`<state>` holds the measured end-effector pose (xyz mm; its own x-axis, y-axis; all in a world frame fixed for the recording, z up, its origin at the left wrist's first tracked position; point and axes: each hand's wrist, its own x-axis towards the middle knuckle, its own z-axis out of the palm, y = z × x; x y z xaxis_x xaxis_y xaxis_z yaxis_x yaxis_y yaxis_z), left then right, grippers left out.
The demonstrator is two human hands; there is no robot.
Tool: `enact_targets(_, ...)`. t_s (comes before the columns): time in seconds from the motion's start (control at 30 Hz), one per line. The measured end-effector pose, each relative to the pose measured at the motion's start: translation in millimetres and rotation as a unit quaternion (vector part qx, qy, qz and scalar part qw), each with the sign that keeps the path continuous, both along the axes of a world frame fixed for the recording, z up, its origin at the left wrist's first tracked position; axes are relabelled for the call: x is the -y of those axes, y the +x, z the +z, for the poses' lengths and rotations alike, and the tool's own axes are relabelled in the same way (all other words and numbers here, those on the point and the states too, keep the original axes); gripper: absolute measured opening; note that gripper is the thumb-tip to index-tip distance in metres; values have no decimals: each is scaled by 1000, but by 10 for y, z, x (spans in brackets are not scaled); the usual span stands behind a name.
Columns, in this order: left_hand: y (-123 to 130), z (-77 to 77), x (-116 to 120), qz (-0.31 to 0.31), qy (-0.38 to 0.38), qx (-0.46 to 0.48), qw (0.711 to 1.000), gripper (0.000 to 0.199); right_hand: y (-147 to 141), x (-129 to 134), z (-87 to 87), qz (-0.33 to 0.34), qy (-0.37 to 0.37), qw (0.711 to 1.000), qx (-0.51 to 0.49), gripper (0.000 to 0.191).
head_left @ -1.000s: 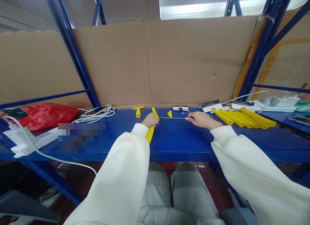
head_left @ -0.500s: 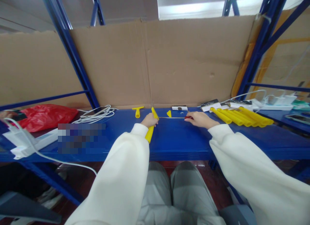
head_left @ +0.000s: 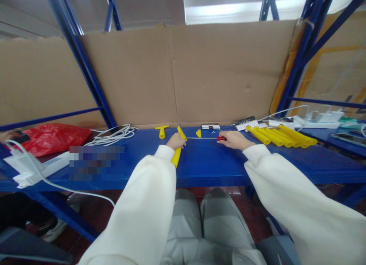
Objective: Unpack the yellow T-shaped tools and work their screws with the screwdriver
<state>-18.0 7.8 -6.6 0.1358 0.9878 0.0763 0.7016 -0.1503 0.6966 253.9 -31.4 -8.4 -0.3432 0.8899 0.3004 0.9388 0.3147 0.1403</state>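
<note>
My left hand (head_left: pixel 175 141) is wrapped round a yellow tube-like part (head_left: pixel 176 157), whose top end shows above the fingers. My right hand (head_left: pixel 233 139) grips the red handle of a screwdriver (head_left: pixel 201 138). Its long thin shaft points left and meets the yellow part at my left hand; the tip's exact contact is too small to make out. Behind the shaft lies a small yellow piece (head_left: pixel 198 133), with tiny metal bits (head_left: pixel 213 132) to its right. A yellow T-shaped part (head_left: pixel 162 131) is left of my left hand.
Several yellow tubes (head_left: pixel 281 136) lie on the blue table (head_left: pixel 211 162) at right, beside black-and-white packets (head_left: pixel 246 122). A small box (head_left: pixel 211 126) sits at the back. At left are a red bag (head_left: pixel 57 137), coiled white cable (head_left: pixel 120 134) and a power strip (head_left: pixel 51 168). Cardboard (head_left: pixel 211 74) stands behind.
The view has shifted slightly. My right hand and the screwdriver look almost unchanged against my left hand and the yellow part; both grips remain.
</note>
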Motion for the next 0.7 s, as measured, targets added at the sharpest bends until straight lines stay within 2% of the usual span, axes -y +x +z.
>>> enact_targets(0.2, 19, 29, 33, 8, -8, 27, 1000, 20, -7, 11, 9, -21, -44, 999, 6, 32)
enact_targets(0.5, 23, 47, 61, 9, -19, 45, 999, 21, -9, 12, 12, 1, 23, 1000, 9, 19)
enact_targets(0.7, 20, 39, 56, 11, -13, 31, 999, 19, 26, -11, -1, 14, 22, 1000, -4, 31)
